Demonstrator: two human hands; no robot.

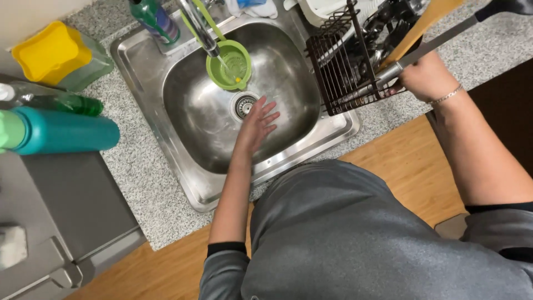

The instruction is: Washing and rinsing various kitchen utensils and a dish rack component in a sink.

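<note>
My left hand (pixel 256 123) hovers open over the steel sink (pixel 183 105), fingers spread just right of the drain (pixel 244 104), holding nothing. Water runs from the faucet (pixel 199 25) into a green cup-like strainer (pixel 229 65) at the back of the basin. My right hand (pixel 425 75) is closed on the metal handle of a long utensil (pixel 438 41) at the edge of the dark wire dish rack (pixel 344 66). A wooden spatula (pixel 425 25) sticks out of the rack beside it.
A yellow container (pixel 47 50), a green bottle (pixel 61 101) and a teal bottle (pixel 61 132) stand left of the sink on the speckled counter (pixel 133 183). A dish soap bottle (pixel 155 19) sits behind the basin. Wooden floor (pixel 405 161) lies below.
</note>
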